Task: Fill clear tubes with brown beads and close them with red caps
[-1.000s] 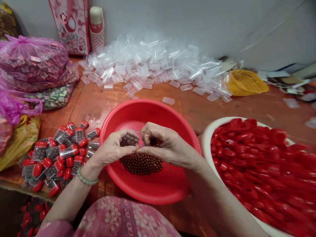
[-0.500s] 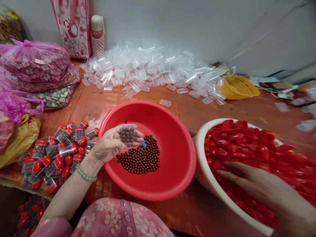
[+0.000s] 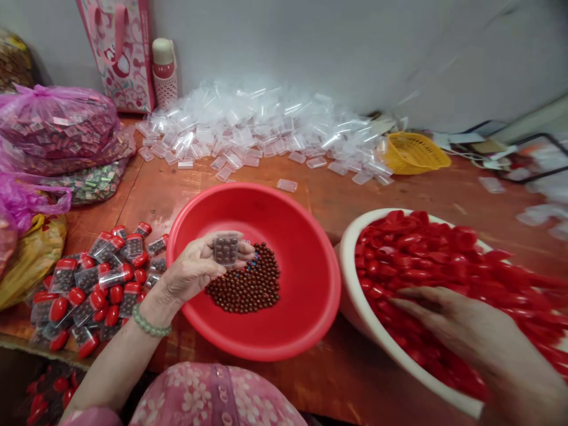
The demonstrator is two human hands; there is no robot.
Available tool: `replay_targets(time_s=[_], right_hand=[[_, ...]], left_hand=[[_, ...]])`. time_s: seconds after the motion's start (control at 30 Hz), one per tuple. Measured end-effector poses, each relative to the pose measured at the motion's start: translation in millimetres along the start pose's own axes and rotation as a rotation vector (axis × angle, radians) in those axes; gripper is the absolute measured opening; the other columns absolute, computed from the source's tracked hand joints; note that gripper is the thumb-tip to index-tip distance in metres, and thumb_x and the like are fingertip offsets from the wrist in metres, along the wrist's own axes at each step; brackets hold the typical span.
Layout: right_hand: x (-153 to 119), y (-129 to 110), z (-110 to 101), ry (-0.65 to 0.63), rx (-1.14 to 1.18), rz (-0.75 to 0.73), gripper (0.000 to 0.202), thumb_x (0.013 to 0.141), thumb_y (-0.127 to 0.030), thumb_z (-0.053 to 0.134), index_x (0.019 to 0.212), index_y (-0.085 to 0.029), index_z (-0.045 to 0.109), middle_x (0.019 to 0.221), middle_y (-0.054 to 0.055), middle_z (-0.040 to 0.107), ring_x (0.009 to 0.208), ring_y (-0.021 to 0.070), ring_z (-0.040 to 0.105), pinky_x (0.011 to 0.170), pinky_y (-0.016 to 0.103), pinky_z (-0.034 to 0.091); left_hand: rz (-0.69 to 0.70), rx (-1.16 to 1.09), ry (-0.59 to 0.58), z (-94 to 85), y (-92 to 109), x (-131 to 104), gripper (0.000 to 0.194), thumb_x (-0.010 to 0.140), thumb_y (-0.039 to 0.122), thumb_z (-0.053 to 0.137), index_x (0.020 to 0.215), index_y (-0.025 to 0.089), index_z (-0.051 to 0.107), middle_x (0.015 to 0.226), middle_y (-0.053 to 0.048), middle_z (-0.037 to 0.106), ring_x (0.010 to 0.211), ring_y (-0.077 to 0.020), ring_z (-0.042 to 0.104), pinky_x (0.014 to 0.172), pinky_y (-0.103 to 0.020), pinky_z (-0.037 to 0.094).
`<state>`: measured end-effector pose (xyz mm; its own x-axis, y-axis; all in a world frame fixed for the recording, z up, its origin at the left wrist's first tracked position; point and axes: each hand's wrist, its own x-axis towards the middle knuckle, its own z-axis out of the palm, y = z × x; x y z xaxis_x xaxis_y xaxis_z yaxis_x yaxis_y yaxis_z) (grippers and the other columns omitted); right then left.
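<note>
My left hand [image 3: 190, 269] holds a clear plastic case [image 3: 226, 248] filled with brown balls, upright over a red basin [image 3: 306, 284]. Brown balls [image 3: 248, 293] lie in a heap in the basin, with a little blue showing among them. On the right, my right hand [image 3: 461, 331] reaches over a white-rimmed tub [image 3: 350, 272] full of red caps [image 3: 412, 242]. Its fingers are slightly bent at the caps and partly blurred, so whether a cap is between them cannot be seen.
Filled cases with red caps [image 3: 106, 272] are piled at the left, near tied plastic bags [image 3: 62, 130]. Empty clear cases [image 3: 266, 124] lie along the wall by a yellow basket [image 3: 415, 154]. A pink bag [image 3: 128, 71] and a bottle [image 3: 164, 77] stand behind.
The view has shifted a little, moving most things slightly left. My left hand still holds the filled case, now more upright. My right hand remains among the red caps.
</note>
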<state>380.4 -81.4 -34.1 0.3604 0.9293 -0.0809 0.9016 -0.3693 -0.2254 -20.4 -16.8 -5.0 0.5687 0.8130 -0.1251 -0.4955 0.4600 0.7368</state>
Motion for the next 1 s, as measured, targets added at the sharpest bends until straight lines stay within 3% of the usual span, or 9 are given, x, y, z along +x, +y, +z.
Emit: replay_targets(time_s=[0.1,0.17,0.27,0.43,0.57,0.7,1.0], right_hand=[[-15,-12,-26,0.000,0.061,0.269,0.005,0.063,-0.024,0.077,0.066,-0.027,0.075,0.089,0.009,0.077,0.079,0.0259,0.069,0.079,0.038,0.049],[-26,-25,-39,0.182,0.148,0.321,0.009,0.064,-0.024,0.074,0.073,-0.025,0.075,0.087,0.008,0.076,0.078,0.0250,0.069,0.082,0.039,0.049],[-37,-49,-44,0.388,0.329,0.149,0.015,0.069,-0.030,0.069,0.080,-0.022,0.076,0.083,0.007,0.075,0.074,0.0219,0.068,0.080,0.037,0.051],[-41,-97,-27,0.449,0.715,-0.090,0.016,0.078,-0.034,0.070,0.086,-0.021,0.074,0.080,0.003,0.073,0.070,0.0163,0.066,0.071,0.031,0.054],[-41,-141,-11,0.341,1.025,-0.298,0.007,0.081,-0.024,0.071,0.088,-0.023,0.073,0.082,0.001,0.070,0.074,0.0138,0.066,0.069,0.027,0.055],[-44,-173,3,0.193,1.015,-0.553,0.015,0.083,-0.015,0.069,0.095,-0.024,0.071,0.090,0.002,0.070,0.085,0.0140,0.067,0.077,0.027,0.056],[-43,-196,17,0.007,0.897,-0.783,0.018,0.085,-0.013,0.066,0.098,-0.024,0.071,0.095,0.005,0.069,0.088,0.0162,0.068,0.077,0.029,0.058]], left_hand=[[-0.009,0.052,0.048,4.2,0,0,0.046,0.064,0.011,0.077,0.109,0.015,0.071,0.106,-0.009,0.074,0.100,-0.0201,0.069,0.091,-0.029,0.053],[-0.015,0.104,0.098,7.4,-1,1,0.039,0.066,0.015,0.080,0.105,0.016,0.072,0.099,-0.006,0.074,0.093,-0.0168,0.070,0.087,-0.026,0.053],[-0.024,0.185,0.191,13.3,-6,5,0.031,0.067,0.018,0.083,0.096,0.017,0.074,0.086,-0.002,0.073,0.081,-0.0105,0.068,0.076,-0.018,0.051],[-0.097,0.229,0.271,25.9,-19,10,0.027,0.063,0.024,0.087,0.084,0.016,0.073,0.081,-0.001,0.072,0.073,-0.0083,0.068,0.068,-0.015,0.050],[-0.104,0.139,0.303,32.1,-26,13,0.031,0.064,0.027,0.086,0.085,0.014,0.068,0.088,-0.003,0.074,0.076,-0.0116,0.071,0.069,-0.018,0.054],[-0.034,0.014,0.387,30.3,-27,13,0.037,0.062,0.027,0.086,0.088,0.015,0.062,0.085,-0.002,0.072,0.077,-0.0150,0.072,0.069,-0.022,0.057],[0.059,0.065,0.489,22.1,-21,6,0.029,0.064,0.023,0.083,0.083,0.016,0.062,0.077,0.002,0.064,0.069,-0.0084,0.061,0.065,-0.020,0.051]])
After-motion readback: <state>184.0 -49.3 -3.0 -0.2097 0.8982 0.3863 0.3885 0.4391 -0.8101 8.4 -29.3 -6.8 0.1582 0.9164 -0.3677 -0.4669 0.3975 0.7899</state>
